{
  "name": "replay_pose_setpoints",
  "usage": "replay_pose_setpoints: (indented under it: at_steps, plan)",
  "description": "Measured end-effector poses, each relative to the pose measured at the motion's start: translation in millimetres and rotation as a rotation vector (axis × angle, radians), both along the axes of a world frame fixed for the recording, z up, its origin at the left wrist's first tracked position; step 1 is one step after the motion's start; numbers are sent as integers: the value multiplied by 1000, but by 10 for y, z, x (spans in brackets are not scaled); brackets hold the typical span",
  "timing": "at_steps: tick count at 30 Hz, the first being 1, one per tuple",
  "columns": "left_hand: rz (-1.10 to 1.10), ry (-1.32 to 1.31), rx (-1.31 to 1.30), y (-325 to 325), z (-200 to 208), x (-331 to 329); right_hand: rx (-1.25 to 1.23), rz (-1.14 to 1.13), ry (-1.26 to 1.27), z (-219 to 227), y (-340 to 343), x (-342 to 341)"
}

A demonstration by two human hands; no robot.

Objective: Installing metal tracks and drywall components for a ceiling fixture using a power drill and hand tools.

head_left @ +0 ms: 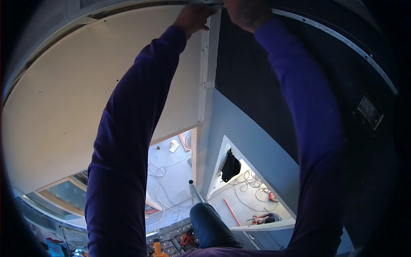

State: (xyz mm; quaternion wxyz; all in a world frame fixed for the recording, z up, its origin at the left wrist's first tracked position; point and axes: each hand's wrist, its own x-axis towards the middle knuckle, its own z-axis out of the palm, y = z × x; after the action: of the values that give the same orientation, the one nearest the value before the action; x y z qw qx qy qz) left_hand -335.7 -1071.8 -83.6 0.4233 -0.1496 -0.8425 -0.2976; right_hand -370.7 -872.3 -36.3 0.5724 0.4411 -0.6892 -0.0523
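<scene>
— What are the hands working at?

— On my feed it's the corner strip (pixel 205 64), pale and dotted with holes. It runs upright between a cream panel (pixel 72 98) and a dark panel (pixel 252 64), and its upper end lies at the top edge of my view.

— And the hands?

— I have the left hand (pixel 192 18) just left of that upper end, fingers bent inward and thumb reaching toward the strip. The right hand (pixel 247 13) is just to the right, partly cut off. I can't tell whether either one is grasping anything; their fingertips meet the edge of my picture.

— What's around them?

— From the right hand's side I see a metal rail (pixel 334 35) curving away above the dark panel. A metal box (pixel 370 112) sits on that panel, far right.

— Lower down?

— I get a blue-grey wall (pixel 257 124) with an angular opening, a black object (pixel 231 166) hanging in it. Through the opening, a red bar (pixel 232 212) lies on the floor (pixel 218 198). Nearest my lower edge are an orange tool (pixel 158 249) and a red tool (pixel 187 240), beside the wearer's leg (pixel 214 227).
</scene>
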Motion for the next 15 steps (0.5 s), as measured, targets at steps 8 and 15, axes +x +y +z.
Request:
replay_pose_setpoints:
  at_steps: [8,15]
  plan:
    - [260,226,306,-84,134,-229,-20,-33,30,148,-96,38]
    - [132,190,437,-203,51,-200,6,-58,-108,92,-61,139]
